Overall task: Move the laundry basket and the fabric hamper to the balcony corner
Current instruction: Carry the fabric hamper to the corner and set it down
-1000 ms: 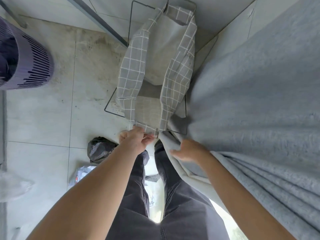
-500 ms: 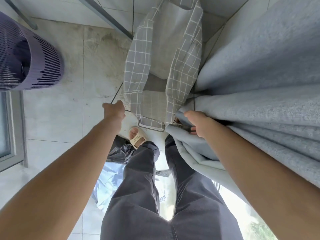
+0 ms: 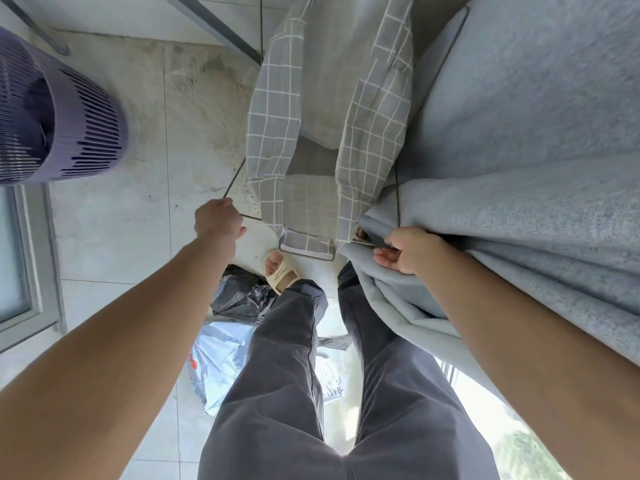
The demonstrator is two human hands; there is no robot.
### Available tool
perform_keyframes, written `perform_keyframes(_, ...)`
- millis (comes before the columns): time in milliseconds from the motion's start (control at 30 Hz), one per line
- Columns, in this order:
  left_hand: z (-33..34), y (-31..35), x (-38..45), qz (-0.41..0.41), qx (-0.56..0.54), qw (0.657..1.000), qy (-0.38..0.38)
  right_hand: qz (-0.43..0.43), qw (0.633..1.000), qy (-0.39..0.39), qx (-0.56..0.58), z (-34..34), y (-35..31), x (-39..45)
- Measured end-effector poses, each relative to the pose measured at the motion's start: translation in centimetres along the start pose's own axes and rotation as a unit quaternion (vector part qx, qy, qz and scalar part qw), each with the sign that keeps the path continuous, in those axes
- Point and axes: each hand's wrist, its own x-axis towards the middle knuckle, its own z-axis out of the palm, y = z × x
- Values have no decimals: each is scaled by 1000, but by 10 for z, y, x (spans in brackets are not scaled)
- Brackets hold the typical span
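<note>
The fabric hamper (image 3: 277, 126), grey cloth with a white grid on a thin dark wire frame, stands on the tiled floor straight ahead of my feet. My left hand (image 3: 218, 221) is closed around the near left corner of its wire frame. My right hand (image 3: 408, 249) grips the near right side of the frame, pressed into the hanging grey-blue blanket (image 3: 519, 174). The purple slatted laundry basket (image 3: 59, 123) stands on the floor at the far left, apart from both hands.
A dark metal railing post (image 3: 214, 26) runs across the top. A black plastic bag (image 3: 242, 296) and a silvery bag (image 3: 221, 362) lie by my left foot. A window frame (image 3: 31, 258) lines the left edge. The blanket crowds the whole right side.
My left hand moved from the hamper's near middle rim out to the left frame corner. My right hand shifted up to the frame's right side. The view came closer to the hamper.
</note>
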Motion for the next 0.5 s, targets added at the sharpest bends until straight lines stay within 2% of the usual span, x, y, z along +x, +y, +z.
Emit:
perform_keyframes(100,0,-4,-1,4,-18,1000,-5,1,1000,21,21,-3,-2,8)
perform_keyframes(267,3,1,-9,-25,16,996,-83,-29,998,1,54,-18,-14,13)
perform_keyframes(367,8,6,-15,-59,4,991,-122,-69,993,28,87,-26,-19,13)
perform_keyframes(500,6,-4,-24,-42,56,983,-170,-107,987,43,111,-24,-14,11)
